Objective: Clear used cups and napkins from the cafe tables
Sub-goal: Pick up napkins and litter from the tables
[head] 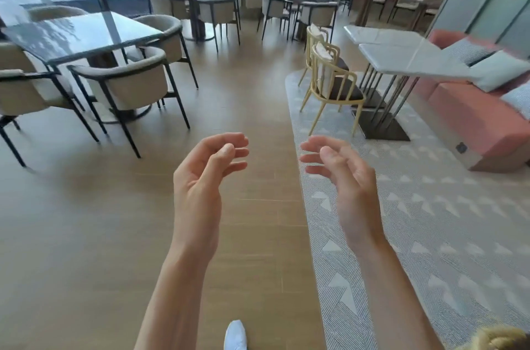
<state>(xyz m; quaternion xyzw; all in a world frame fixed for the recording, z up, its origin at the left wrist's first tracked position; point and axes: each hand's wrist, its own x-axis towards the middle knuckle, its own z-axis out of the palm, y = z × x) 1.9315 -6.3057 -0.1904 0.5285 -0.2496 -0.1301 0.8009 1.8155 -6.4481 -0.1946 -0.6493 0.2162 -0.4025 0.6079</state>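
Far left of the wooden floor aisle [243, 91], a dark glass-topped table [83, 33] ringed by beige tub chairs [129, 83], its top bare of cups or napkins as far as visible. Over the aisle itself, left hand [200, 177] raised palm inward, fingers loosely curled and holding nothing, with a white shoe [235, 335] below it; just right of it, right hand [344, 177] likewise relaxed and empty, above the edge of a patterned grey rug [430, 220]. Right of the aisle, yellow spindle chairs [329, 83], two white marble tables [401, 54], then a pink sofa [473, 120]; no used cups or napkins seen anywhere
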